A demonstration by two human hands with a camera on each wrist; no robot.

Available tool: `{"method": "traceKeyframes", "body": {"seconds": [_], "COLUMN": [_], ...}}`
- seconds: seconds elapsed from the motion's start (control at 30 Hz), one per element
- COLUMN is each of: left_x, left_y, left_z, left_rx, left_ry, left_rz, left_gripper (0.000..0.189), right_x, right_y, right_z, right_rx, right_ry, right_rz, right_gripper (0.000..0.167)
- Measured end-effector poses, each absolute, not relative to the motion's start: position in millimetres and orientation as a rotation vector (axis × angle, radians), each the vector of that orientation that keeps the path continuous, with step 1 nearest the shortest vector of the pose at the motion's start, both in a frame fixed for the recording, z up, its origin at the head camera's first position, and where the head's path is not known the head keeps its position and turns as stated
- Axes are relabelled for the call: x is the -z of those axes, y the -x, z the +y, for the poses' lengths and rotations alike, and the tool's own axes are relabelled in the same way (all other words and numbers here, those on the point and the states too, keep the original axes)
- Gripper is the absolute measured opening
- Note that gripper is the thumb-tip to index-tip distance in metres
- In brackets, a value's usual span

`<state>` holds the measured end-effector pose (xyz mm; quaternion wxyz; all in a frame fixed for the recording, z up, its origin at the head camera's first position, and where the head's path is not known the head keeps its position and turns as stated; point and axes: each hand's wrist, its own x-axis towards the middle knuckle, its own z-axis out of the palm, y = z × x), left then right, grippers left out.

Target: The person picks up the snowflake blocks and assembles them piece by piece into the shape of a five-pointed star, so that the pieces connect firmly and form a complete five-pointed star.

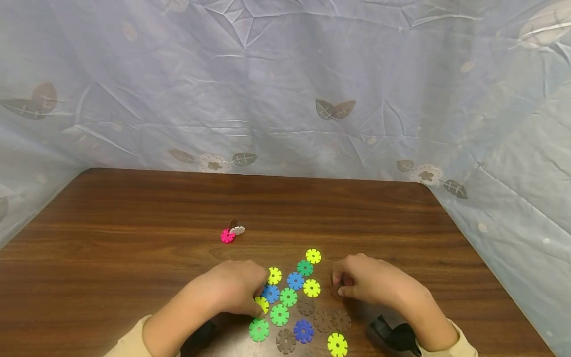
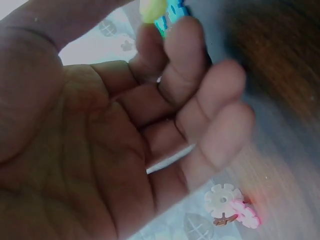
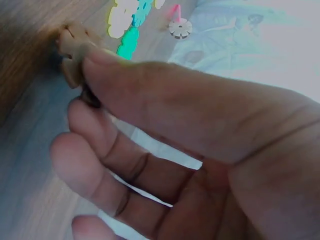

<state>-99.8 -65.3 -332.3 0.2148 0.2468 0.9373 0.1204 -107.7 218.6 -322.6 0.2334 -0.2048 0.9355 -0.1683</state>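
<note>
Toothed plastic discs lie in a loose group between the hands. My left hand (image 1: 234, 287) is at the group's left edge, its thumb and forefinger round a yellow disc (image 1: 262, 304) that partly overlaps a blue disc (image 1: 270, 293). The left wrist view shows the yellow disc (image 2: 152, 9) at those fingers; the other fingers are loosely bent. On the right side, my right hand (image 1: 372, 280) pinches a brown disc (image 3: 72, 52) between thumb and forefinger, just above the table. In the head view this disc is mostly hidden.
Farther back stands a small joined cluster of a pink disc (image 1: 227, 236), a white disc (image 1: 238, 230) and a brown one. Several grey-brown discs (image 1: 323, 320) and a yellow disc (image 1: 337, 344) lie nearer me. A patterned cloth (image 1: 285, 89) hangs behind the wooden table (image 1: 134, 218).
</note>
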Motion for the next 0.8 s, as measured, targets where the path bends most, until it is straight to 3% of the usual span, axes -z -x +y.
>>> {"method": "traceKeyframes", "body": {"seconds": [0.5, 0.8], "left_x": [324, 321], "left_y": [113, 114], "left_z": [-68, -66], "left_rx": [-0.869, -1.315], "left_ry": [-1.013, -1.007], "left_rz": [2.502, 2.496], "left_gripper": [0.023, 0.021], "right_x": [312, 312], "right_y": [109, 106], "right_z": [214, 209], "right_rx": [0.557, 0.851], "right_ry": [0.86, 1.125], "right_rz": [2.824, 3.025], "right_gripper": [0.007, 0.014]}}
